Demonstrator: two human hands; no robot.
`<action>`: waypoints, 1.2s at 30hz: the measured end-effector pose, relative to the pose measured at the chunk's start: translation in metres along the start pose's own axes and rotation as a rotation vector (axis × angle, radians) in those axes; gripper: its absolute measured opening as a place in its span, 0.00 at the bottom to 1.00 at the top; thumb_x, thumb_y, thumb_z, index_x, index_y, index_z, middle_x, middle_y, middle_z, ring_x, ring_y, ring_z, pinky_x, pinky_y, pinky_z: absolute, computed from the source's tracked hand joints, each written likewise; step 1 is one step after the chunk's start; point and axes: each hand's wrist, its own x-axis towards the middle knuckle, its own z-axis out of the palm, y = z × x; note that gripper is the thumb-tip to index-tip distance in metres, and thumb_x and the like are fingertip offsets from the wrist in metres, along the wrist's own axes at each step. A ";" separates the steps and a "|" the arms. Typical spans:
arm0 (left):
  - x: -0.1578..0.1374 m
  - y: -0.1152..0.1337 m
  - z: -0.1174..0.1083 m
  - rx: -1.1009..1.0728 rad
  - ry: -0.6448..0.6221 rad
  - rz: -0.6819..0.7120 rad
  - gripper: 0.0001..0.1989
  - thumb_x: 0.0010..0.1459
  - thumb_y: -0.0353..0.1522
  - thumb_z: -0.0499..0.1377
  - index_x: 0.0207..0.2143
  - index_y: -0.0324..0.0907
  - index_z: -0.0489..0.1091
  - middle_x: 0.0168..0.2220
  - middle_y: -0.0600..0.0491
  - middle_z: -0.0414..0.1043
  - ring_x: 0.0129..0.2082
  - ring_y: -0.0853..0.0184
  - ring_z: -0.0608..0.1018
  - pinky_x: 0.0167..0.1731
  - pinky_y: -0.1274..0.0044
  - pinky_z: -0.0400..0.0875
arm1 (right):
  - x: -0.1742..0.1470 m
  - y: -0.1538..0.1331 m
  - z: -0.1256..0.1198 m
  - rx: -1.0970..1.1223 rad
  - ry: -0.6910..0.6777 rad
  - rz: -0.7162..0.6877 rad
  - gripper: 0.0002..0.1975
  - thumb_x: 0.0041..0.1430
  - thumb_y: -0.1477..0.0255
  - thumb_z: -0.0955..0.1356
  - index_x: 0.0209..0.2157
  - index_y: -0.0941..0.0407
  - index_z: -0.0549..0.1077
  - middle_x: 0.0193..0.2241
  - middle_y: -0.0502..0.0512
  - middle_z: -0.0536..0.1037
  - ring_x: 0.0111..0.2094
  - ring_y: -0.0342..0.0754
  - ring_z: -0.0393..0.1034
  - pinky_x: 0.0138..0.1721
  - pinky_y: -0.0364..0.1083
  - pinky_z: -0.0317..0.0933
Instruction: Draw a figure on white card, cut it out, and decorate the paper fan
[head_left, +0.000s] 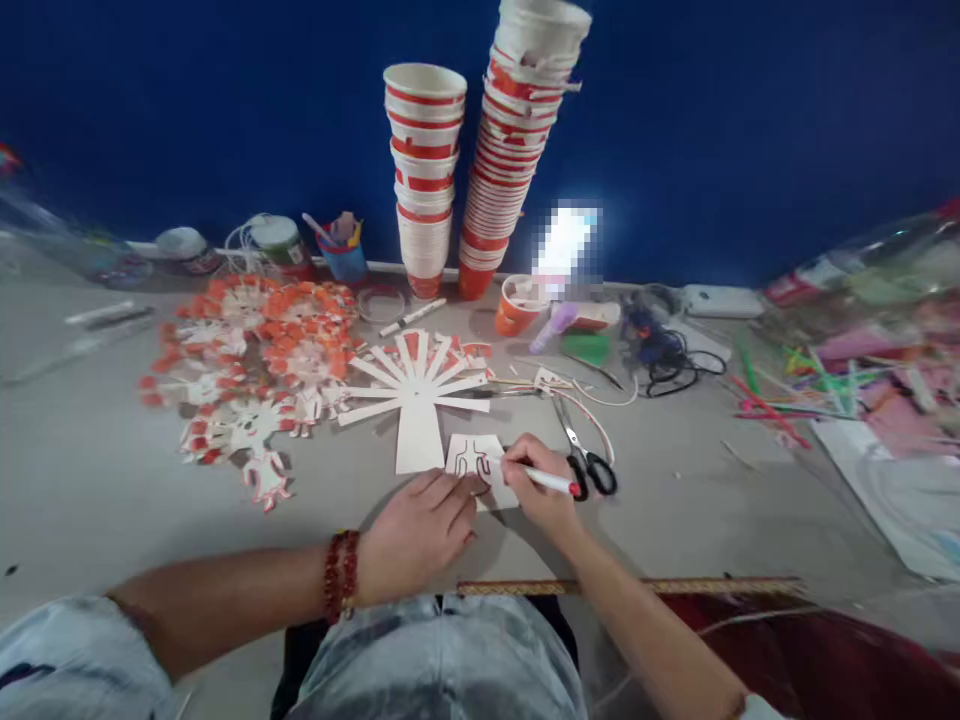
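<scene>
My right hand (541,492) grips a white marker pen (547,479) with a red end, its tip on a small piece of white paper (501,494). Dark outlines of a small figure are drawn on that paper. My left hand (421,525) lies flat with its fingers stretched over the paper's lower left edge, holding nothing. Just beyond it rests a white paper cutout (420,435) with strips fanned out at its top. Scissors (595,470) with black handles lie right of my right hand, their blades pointing away from me.
Orange and white paper cutouts (251,420) are heaped at left. Two tall stacks of paper cups, one shorter (425,180) and one leaning (504,160), stand by the blue wall. Dark cord (671,360), coloured sticks (772,405) and plastic bags (885,265) lie to the right.
</scene>
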 end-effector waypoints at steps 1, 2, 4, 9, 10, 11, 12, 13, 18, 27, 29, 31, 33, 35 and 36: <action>-0.001 0.001 0.000 0.002 -0.004 -0.004 0.17 0.64 0.37 0.58 0.48 0.32 0.71 0.52 0.42 0.73 0.50 0.58 0.71 0.53 0.67 0.60 | -0.001 0.002 0.001 0.022 0.020 0.027 0.08 0.56 0.74 0.64 0.23 0.54 0.65 0.18 0.46 0.66 0.20 0.43 0.60 0.23 0.43 0.54; -0.001 0.001 0.000 0.003 -0.008 -0.008 0.17 0.64 0.37 0.58 0.48 0.32 0.71 0.52 0.42 0.73 0.49 0.58 0.71 0.52 0.67 0.60 | -0.002 0.004 0.002 0.039 0.036 0.049 0.07 0.56 0.73 0.64 0.25 0.54 0.66 0.19 0.47 0.68 0.21 0.44 0.62 0.24 0.43 0.56; -0.002 0.002 0.001 0.002 -0.016 -0.013 0.17 0.64 0.37 0.58 0.49 0.33 0.71 0.52 0.43 0.73 0.49 0.58 0.72 0.52 0.67 0.61 | -0.003 0.007 0.003 0.058 0.054 0.083 0.04 0.57 0.73 0.65 0.28 0.54 0.68 0.21 0.48 0.70 0.22 0.44 0.64 0.25 0.43 0.57; -0.001 0.002 0.001 -0.008 -0.038 -0.023 0.18 0.65 0.38 0.56 0.50 0.32 0.70 0.54 0.42 0.71 0.50 0.57 0.71 0.53 0.66 0.60 | -0.002 0.008 0.002 0.027 0.045 0.093 0.03 0.55 0.73 0.65 0.27 0.54 0.68 0.19 0.46 0.69 0.20 0.43 0.61 0.23 0.43 0.54; -0.001 0.002 0.000 -0.009 -0.043 -0.025 0.18 0.65 0.38 0.56 0.50 0.32 0.70 0.54 0.42 0.71 0.50 0.57 0.71 0.54 0.66 0.60 | -0.002 0.007 0.002 0.020 0.049 0.086 0.05 0.55 0.74 0.65 0.26 0.54 0.67 0.18 0.45 0.68 0.19 0.43 0.60 0.22 0.42 0.53; -0.001 0.002 0.000 -0.009 -0.048 -0.026 0.18 0.65 0.38 0.56 0.50 0.32 0.70 0.55 0.42 0.71 0.50 0.57 0.71 0.53 0.66 0.61 | -0.001 0.006 0.002 0.015 0.053 0.082 0.06 0.54 0.74 0.65 0.24 0.54 0.67 0.17 0.45 0.67 0.19 0.42 0.59 0.22 0.42 0.53; -0.001 0.002 0.000 -0.010 -0.050 -0.027 0.18 0.66 0.38 0.55 0.50 0.32 0.70 0.55 0.42 0.71 0.50 0.57 0.71 0.53 0.66 0.61 | 0.000 0.005 0.002 0.013 0.056 0.077 0.06 0.54 0.74 0.64 0.24 0.54 0.66 0.17 0.45 0.66 0.19 0.42 0.58 0.22 0.42 0.53; -0.001 0.002 0.000 -0.011 -0.052 -0.027 0.18 0.66 0.38 0.55 0.50 0.33 0.70 0.55 0.42 0.70 0.50 0.57 0.71 0.53 0.66 0.61 | 0.001 0.004 0.002 0.012 0.053 0.073 0.07 0.54 0.75 0.64 0.23 0.54 0.66 0.17 0.45 0.66 0.19 0.42 0.58 0.22 0.42 0.53; -0.001 0.002 0.000 -0.023 -0.047 -0.032 0.18 0.66 0.38 0.55 0.50 0.32 0.70 0.55 0.41 0.70 0.52 0.57 0.71 0.55 0.65 0.60 | 0.003 0.001 0.002 0.013 0.024 0.047 0.08 0.54 0.75 0.64 0.22 0.54 0.66 0.17 0.45 0.65 0.19 0.42 0.58 0.22 0.42 0.53; -0.002 0.003 0.003 -0.029 -0.037 -0.035 0.19 0.65 0.38 0.55 0.50 0.32 0.70 0.54 0.41 0.71 0.53 0.56 0.70 0.56 0.66 0.60 | 0.003 0.001 0.000 -0.031 -0.027 0.038 0.08 0.56 0.73 0.64 0.23 0.54 0.66 0.17 0.45 0.64 0.19 0.42 0.57 0.23 0.42 0.53; -0.002 0.003 0.003 -0.031 -0.037 -0.034 0.19 0.65 0.38 0.56 0.50 0.32 0.70 0.54 0.41 0.71 0.53 0.56 0.70 0.57 0.66 0.59 | 0.003 0.001 0.001 -0.039 -0.032 0.038 0.08 0.56 0.73 0.63 0.23 0.54 0.65 0.17 0.45 0.65 0.19 0.42 0.57 0.23 0.42 0.53; -0.001 0.003 0.003 -0.029 -0.036 -0.033 0.19 0.65 0.38 0.56 0.50 0.32 0.70 0.54 0.41 0.71 0.53 0.56 0.70 0.57 0.65 0.59 | 0.004 0.001 0.001 -0.049 -0.038 0.039 0.08 0.56 0.73 0.63 0.23 0.54 0.65 0.17 0.45 0.64 0.19 0.42 0.57 0.23 0.42 0.53; -0.001 0.003 0.002 -0.026 -0.034 -0.033 0.19 0.65 0.38 0.56 0.50 0.32 0.70 0.54 0.41 0.71 0.53 0.56 0.71 0.56 0.65 0.59 | 0.004 0.001 0.001 -0.064 -0.041 0.040 0.08 0.56 0.73 0.63 0.23 0.54 0.65 0.17 0.45 0.64 0.19 0.42 0.57 0.23 0.42 0.53; -0.001 0.003 0.002 -0.022 -0.028 -0.031 0.18 0.65 0.38 0.56 0.49 0.32 0.70 0.54 0.41 0.71 0.53 0.56 0.71 0.56 0.65 0.60 | 0.004 0.001 0.001 -0.077 -0.042 0.039 0.08 0.57 0.73 0.64 0.23 0.54 0.64 0.17 0.44 0.63 0.19 0.42 0.57 0.23 0.42 0.53; -0.001 0.003 0.001 -0.022 -0.028 -0.029 0.18 0.65 0.38 0.56 0.49 0.32 0.70 0.54 0.40 0.71 0.52 0.56 0.71 0.56 0.65 0.60 | 0.004 0.001 0.001 -0.083 -0.041 0.039 0.08 0.57 0.73 0.64 0.23 0.54 0.64 0.17 0.44 0.63 0.19 0.42 0.56 0.23 0.42 0.53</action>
